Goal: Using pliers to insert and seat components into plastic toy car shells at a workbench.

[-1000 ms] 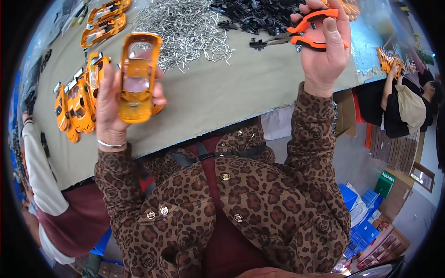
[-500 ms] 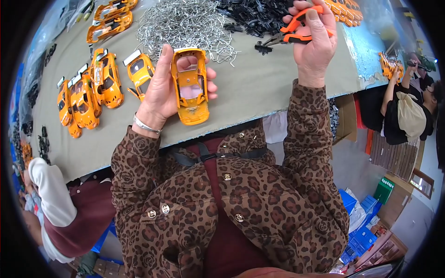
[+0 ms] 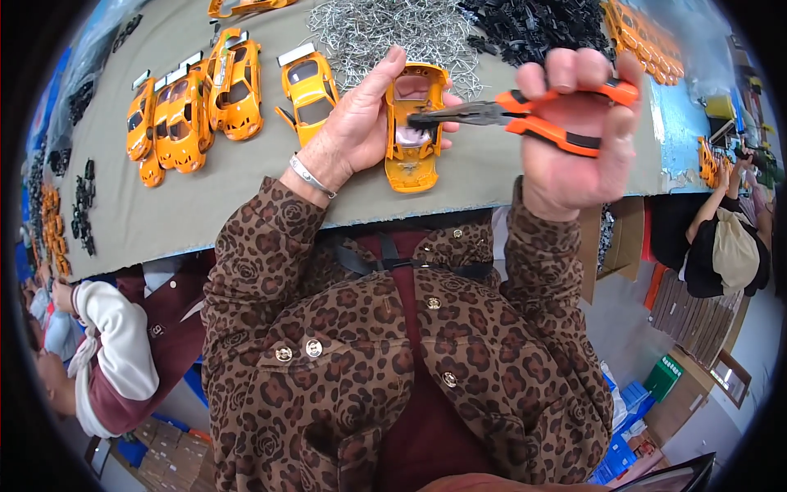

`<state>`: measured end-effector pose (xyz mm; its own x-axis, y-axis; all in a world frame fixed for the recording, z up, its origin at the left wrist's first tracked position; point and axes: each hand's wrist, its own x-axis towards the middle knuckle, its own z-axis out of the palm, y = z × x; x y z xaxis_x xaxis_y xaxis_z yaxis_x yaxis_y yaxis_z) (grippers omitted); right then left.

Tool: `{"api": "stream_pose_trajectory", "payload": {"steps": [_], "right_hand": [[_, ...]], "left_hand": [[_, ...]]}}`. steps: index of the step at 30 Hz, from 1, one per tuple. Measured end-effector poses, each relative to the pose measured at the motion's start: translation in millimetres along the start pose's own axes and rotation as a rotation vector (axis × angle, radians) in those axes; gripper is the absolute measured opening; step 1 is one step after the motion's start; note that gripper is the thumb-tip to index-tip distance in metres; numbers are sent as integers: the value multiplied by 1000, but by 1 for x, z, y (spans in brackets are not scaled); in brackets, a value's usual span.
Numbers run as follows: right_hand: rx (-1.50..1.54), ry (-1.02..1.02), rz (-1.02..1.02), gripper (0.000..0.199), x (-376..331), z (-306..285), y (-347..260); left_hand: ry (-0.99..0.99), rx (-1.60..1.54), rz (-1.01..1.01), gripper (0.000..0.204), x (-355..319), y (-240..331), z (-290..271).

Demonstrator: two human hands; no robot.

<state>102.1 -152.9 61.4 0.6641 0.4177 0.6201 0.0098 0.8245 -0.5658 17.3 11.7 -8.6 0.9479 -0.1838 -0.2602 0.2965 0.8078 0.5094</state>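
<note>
Cupped in my left hand (image 3: 358, 123) is an orange toy car body shell (image 3: 412, 175), its hollow inner side facing up. My right hand (image 3: 578, 168) is closed around pliers (image 3: 467, 114) with orange and black handles. Their jaws grip a small black plastic part (image 3: 421, 121), which is over the middle of the shell. Whether that part touches the shell I cannot tell. Just left of my left hand lies a finished-looking orange toy car body (image 3: 308, 79) with a white rear wing.
Several orange car bodies (image 3: 180, 123) cluster on the cloth-covered table (image 3: 270, 184) at left. Behind the shell are heaps of bent silver wire pieces (image 3: 385, 33) and black plastic parts (image 3: 541, 29). More orange shells (image 3: 643, 45) stand far right. Co-workers sit at left (image 3: 123, 353) and right (image 3: 725, 246).
My right hand has brought the pliers, with the black part in their jaws, down and left from the black heap to the shell. The shell stays in my left hand; the view has shifted.
</note>
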Motion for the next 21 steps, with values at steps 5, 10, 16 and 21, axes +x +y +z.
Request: {"api": "stream_pose_trajectory", "payload": {"steps": [5,10,16,21], "right_hand": [[-24,1,51,39,-5,-4,12],[-98,-96,81,40,-3,5,13],[-132,-210,107,40,2,29,21],[-212,222,312,47,-1,55,10]], "left_hand": [[-14,22,-11,66,3,-1,4],[-27,-50,9,58,1,0,10],[12,28,92,55,-1,0,12],[3,24,101,51,-2,-1,10]]}}
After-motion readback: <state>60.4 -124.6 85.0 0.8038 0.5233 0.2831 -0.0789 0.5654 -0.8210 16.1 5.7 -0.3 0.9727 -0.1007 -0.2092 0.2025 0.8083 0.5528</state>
